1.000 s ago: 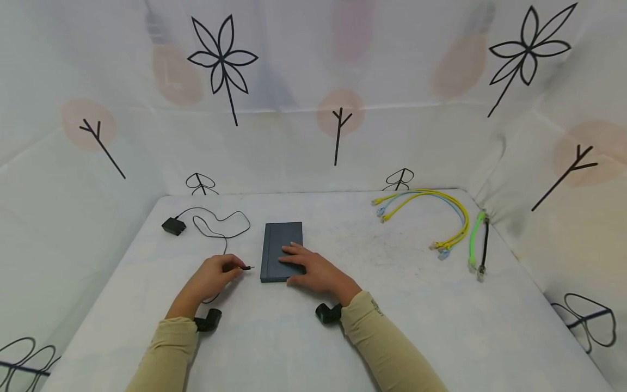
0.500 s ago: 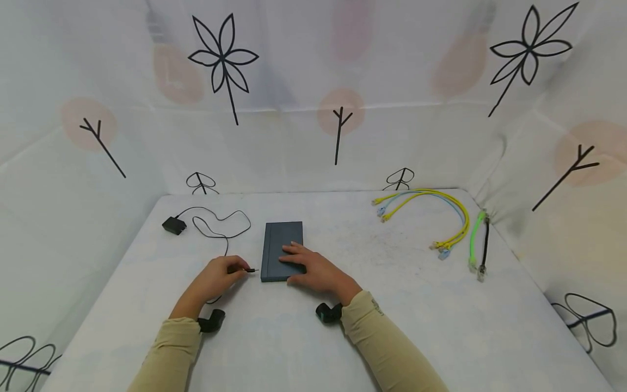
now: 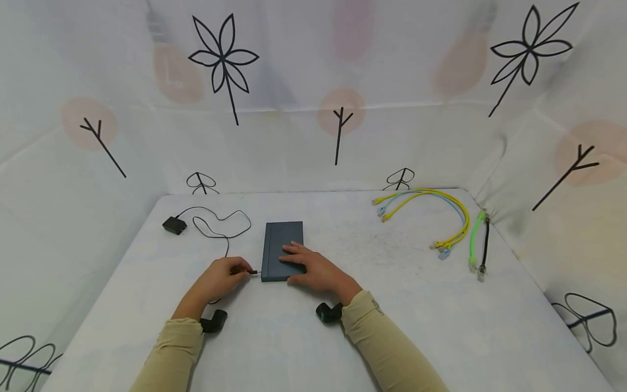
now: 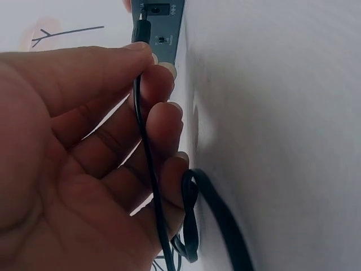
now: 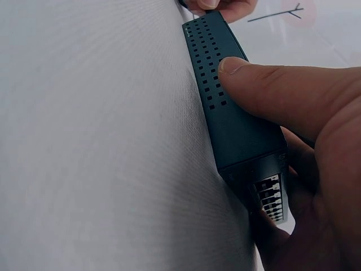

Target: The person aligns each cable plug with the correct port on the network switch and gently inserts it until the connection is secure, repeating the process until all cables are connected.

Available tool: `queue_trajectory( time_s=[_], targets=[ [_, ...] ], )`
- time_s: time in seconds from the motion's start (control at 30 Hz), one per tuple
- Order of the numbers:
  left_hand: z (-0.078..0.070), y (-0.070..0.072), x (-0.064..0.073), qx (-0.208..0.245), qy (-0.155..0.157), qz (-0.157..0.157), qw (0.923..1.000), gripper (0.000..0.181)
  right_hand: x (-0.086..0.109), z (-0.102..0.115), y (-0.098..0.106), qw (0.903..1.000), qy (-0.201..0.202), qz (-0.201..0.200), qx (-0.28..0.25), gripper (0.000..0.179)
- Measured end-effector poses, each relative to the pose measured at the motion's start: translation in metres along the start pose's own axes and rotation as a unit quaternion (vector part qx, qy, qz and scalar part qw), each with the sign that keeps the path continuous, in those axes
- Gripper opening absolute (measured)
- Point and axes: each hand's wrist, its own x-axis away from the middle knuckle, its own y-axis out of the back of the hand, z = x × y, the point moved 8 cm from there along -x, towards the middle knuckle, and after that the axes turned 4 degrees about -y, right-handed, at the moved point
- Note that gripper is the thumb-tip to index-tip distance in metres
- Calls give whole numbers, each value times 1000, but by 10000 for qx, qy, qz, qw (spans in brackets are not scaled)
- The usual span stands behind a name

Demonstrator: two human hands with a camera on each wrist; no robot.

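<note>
A dark blue-grey network switch point(image 3: 280, 237) lies flat on the table in the head view. My right hand point(image 3: 320, 272) holds it, fingers over the top and thumb on the vented near side; the right wrist view shows a row of Ethernet ports point(image 5: 271, 197) at its right end. My left hand point(image 3: 215, 280) pinches the black power plug point(image 4: 142, 31) of a thin cable between thumb and index finger. In the left wrist view the plug's metal tip is right at the switch's end panel, just beside the round power socket point(image 4: 157, 9).
The plug's cable point(image 3: 213, 236) loops back to a black power adapter point(image 3: 174, 225) at the far left. Yellow and light blue network cables point(image 3: 453, 201) lie curved at the back right, beside a short green cable point(image 3: 472, 239) and a black cable point(image 3: 485, 245).
My left hand has moved slightly right with the power plug, bringing its tip from a small gap to the switch's left end. The right hand and the switch have stayed put.
</note>
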Motion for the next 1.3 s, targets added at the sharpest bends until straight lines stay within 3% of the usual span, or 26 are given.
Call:
queue_trajectory(
  time_s=[0.73,1.3],
  targets=[
    [-3,-1,1,-67,-36,42,10000,8,-1,-1,-1,10000,-35,22,46,57],
    [-6,-6,0,-173,129,142,9997,10,-1,0,1,10000,65,-27,43,57]
  ],
)
